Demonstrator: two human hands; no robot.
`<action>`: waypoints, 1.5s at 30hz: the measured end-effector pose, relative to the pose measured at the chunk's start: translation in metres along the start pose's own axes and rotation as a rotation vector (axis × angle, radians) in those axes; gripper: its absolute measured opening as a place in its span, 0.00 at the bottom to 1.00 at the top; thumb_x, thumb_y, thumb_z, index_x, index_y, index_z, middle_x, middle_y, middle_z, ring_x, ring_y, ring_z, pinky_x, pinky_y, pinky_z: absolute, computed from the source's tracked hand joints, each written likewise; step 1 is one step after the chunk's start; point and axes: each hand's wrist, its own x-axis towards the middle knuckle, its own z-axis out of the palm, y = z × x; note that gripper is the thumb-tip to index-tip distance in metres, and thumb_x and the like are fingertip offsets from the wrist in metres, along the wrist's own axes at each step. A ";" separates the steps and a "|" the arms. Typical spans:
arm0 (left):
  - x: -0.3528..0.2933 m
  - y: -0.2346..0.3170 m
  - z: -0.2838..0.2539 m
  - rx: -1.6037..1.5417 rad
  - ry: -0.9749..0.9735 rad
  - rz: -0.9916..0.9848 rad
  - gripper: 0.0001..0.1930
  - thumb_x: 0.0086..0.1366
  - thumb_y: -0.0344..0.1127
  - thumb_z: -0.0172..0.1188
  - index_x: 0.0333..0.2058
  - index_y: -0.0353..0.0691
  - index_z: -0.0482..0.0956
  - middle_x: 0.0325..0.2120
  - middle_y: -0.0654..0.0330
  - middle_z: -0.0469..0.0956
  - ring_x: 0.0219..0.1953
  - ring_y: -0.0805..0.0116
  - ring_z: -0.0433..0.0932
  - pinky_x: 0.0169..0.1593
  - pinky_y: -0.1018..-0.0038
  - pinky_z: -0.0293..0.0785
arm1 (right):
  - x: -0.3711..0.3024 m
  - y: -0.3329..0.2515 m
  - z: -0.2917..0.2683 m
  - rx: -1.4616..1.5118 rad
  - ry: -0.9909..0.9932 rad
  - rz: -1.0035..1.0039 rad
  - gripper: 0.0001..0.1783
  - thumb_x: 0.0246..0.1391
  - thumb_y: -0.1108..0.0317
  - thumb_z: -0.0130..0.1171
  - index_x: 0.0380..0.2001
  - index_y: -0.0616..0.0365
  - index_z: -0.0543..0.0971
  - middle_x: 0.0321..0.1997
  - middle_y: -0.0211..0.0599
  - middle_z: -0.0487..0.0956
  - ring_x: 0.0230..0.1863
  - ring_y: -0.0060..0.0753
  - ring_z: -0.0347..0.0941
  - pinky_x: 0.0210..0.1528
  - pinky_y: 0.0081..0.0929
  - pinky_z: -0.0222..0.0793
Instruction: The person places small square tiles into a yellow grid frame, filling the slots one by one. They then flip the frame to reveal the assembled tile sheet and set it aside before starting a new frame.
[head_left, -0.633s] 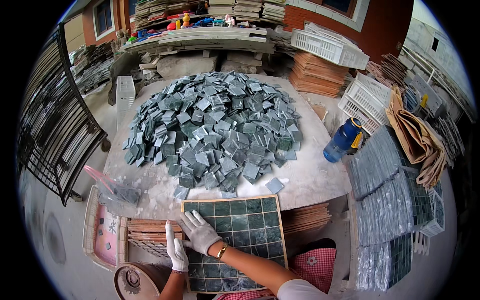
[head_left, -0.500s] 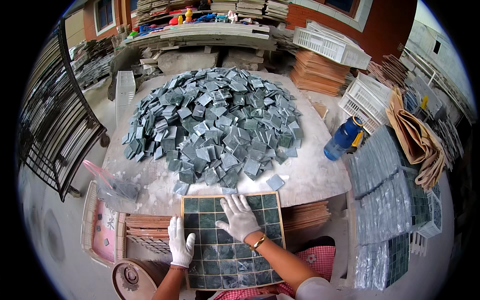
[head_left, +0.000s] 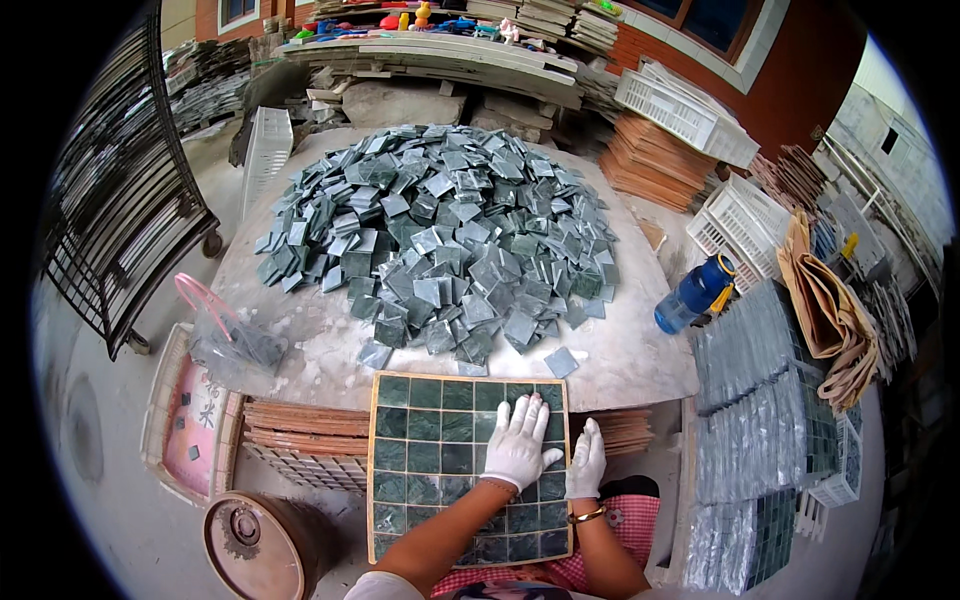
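Both hands wear thin white gloves. A shallow wooden tray (head_left: 373, 470) holds square dark green stone tiles (head_left: 425, 455) in a grid. My left hand (head_left: 520, 445) lies flat on the tiles in its right half, fingers slightly spread. Upright along the tray's right edge stands my right hand (head_left: 586, 465), its fingers stretched out and the palm toward the rim. Neither hand holds anything. Just beyond the tray's far edge, a loose tile (head_left: 561, 362) lies on the table.
A big heap of loose tiles (head_left: 450, 250) covers much of the table (head_left: 640, 350). At right are a blue bottle (head_left: 694, 293) and wrapped tile stacks (head_left: 745, 400). A plastic bag (head_left: 235, 340), a basket (head_left: 160, 430) and a brown drum (head_left: 255, 560) are at left.
My left hand has gone from the tray's left edge onto the tiles at right. My right hand has left the tiles for the right edge. The view has shifted slightly.
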 end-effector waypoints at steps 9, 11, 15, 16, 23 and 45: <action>-0.041 -0.061 -0.032 0.009 -0.028 -0.049 0.34 0.62 0.57 0.50 0.61 0.43 0.62 0.63 0.54 0.60 0.65 0.56 0.56 0.67 0.55 0.44 | -0.003 0.010 -0.037 0.420 0.008 0.220 0.22 0.66 0.66 0.42 0.57 0.71 0.66 0.60 0.47 0.68 0.61 0.36 0.65 0.65 0.33 0.57; -0.047 -0.111 -0.057 0.143 0.044 -0.233 0.34 0.62 0.57 0.49 0.62 0.43 0.62 0.63 0.54 0.60 0.66 0.55 0.56 0.67 0.55 0.44 | 0.000 0.018 -0.044 0.399 0.022 0.184 0.21 0.66 0.66 0.43 0.56 0.70 0.67 0.58 0.45 0.70 0.60 0.33 0.66 0.63 0.30 0.60; -0.098 -0.146 -0.073 0.148 0.050 -0.383 0.35 0.62 0.55 0.51 0.62 0.40 0.60 0.63 0.49 0.58 0.66 0.49 0.53 0.67 0.53 0.42 | -0.004 -0.004 -0.040 -0.061 -0.032 -0.191 0.22 0.62 0.66 0.46 0.55 0.70 0.67 0.57 0.52 0.70 0.59 0.45 0.66 0.63 0.36 0.60; -0.110 -0.137 -0.073 0.115 0.029 -0.381 0.35 0.63 0.54 0.51 0.63 0.39 0.58 0.63 0.46 0.58 0.66 0.47 0.52 0.67 0.52 0.41 | -0.006 -0.015 -0.035 -0.239 -0.050 -0.335 0.22 0.62 0.66 0.46 0.55 0.70 0.67 0.57 0.54 0.70 0.59 0.49 0.66 0.63 0.37 0.60; -0.227 -0.068 -0.090 -0.005 -0.084 -0.263 0.35 0.60 0.51 0.55 0.59 0.33 0.62 0.61 0.43 0.60 0.65 0.44 0.54 0.65 0.50 0.47 | -0.075 -0.086 0.053 -0.633 -0.632 -0.743 0.44 0.52 0.37 0.50 0.59 0.64 0.65 0.65 0.53 0.60 0.68 0.51 0.51 0.70 0.52 0.36; -0.113 0.023 -0.026 0.067 -0.136 -0.101 0.42 0.58 0.61 0.51 0.61 0.31 0.59 0.62 0.44 0.57 0.66 0.49 0.53 0.67 0.48 0.42 | -0.059 0.048 -0.067 0.778 -0.403 0.637 0.35 0.65 0.44 0.40 0.60 0.66 0.63 0.62 0.45 0.67 0.61 0.33 0.64 0.64 0.26 0.55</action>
